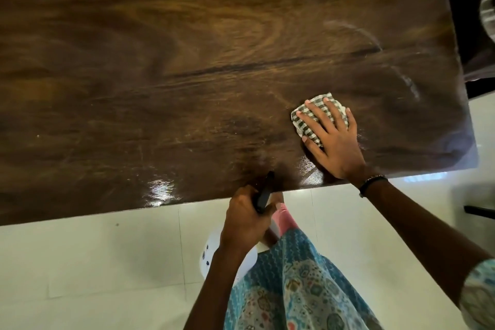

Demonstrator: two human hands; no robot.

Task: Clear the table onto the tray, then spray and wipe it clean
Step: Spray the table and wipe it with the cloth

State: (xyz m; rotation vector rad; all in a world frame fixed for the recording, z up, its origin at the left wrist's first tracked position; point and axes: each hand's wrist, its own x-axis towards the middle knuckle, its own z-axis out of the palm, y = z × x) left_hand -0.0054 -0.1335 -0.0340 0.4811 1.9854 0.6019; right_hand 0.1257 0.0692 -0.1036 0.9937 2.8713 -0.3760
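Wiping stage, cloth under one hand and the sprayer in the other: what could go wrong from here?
1. The right hand presses the checked cloth near the table's right end, so the large left part may get missed.
2. The left hand holds the spray bottle beyond the near edge; spray could wet the floor.

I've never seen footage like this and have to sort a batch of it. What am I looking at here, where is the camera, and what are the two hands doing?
There is no machine: a person wears one wide-angle camera on the head, looking down at their own hands. The big dark surface is a wooden table, seen from above; below its edge is a pale tiled floor. The right hand lies flat on a checked cloth, pressing it onto the table near the right end. The left hand, at the table's near edge, grips a spray bottle with a dark nozzle. Pale smears show on the wood beyond the cloth.
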